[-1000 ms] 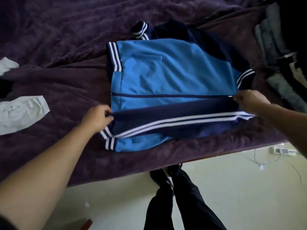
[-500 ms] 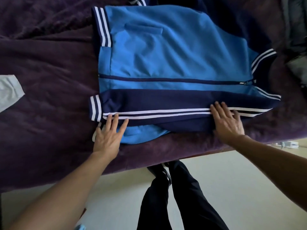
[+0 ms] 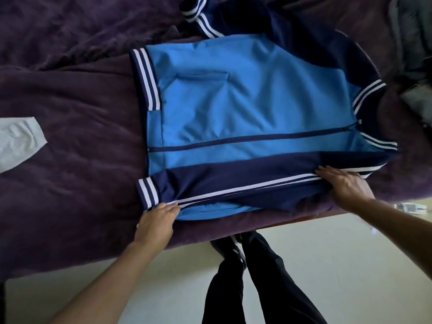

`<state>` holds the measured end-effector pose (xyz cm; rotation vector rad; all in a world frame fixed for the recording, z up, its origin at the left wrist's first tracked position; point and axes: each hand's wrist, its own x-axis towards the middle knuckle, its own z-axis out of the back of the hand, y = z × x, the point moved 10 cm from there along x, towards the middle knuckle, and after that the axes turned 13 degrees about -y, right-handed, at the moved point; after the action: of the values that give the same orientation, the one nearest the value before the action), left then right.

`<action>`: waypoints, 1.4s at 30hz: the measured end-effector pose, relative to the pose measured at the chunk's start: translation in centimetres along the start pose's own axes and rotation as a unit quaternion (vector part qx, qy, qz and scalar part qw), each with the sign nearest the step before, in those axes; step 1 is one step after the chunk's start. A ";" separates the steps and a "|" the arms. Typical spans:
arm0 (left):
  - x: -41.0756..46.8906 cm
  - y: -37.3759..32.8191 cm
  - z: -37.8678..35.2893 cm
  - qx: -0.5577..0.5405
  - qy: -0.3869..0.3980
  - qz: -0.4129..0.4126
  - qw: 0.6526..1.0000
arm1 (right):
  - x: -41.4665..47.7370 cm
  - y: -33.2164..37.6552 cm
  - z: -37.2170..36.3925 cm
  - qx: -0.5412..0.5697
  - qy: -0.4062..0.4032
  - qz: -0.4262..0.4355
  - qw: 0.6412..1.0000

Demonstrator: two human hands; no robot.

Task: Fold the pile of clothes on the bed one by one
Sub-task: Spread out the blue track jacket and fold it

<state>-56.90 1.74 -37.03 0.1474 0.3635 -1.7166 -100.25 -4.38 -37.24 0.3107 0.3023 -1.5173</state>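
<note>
In the head view, the blue track jacket lies flat, zipped and front up, on the purple-blanketed bed. It is close to the bed's near edge, with its collar toward the right.

Its near sleeve, navy with white stripes, is laid across the body along the near side. The right hand presses flat on that sleeve by the shoulder, fingers straight and spread. The left hand sits at the cuff end with fingers bent onto the striped edge; I cannot tell whether it pinches or only presses.

The fabric looks light, soft and rather slick, so folds may slide. The ribbed hem, cuffs and shoulder seams seem the surest holds.

The far sleeve lies unfolded beyond the body. A pale garment lies at the left edge and a stack of dark clothes at the far right corner. Neither crowds the jacket.
</note>
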 end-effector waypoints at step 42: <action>41.7 2.0 16.5 -0.143 -0.279 0.148 0.938 | 33.2 0.4 18.0 0.205 -0.259 0.115 0.937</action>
<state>-60.67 -42.88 -34.27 -0.4706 0.1516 -1.3195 -98.77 -41.88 -33.28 0.2505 -0.4623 -1.3624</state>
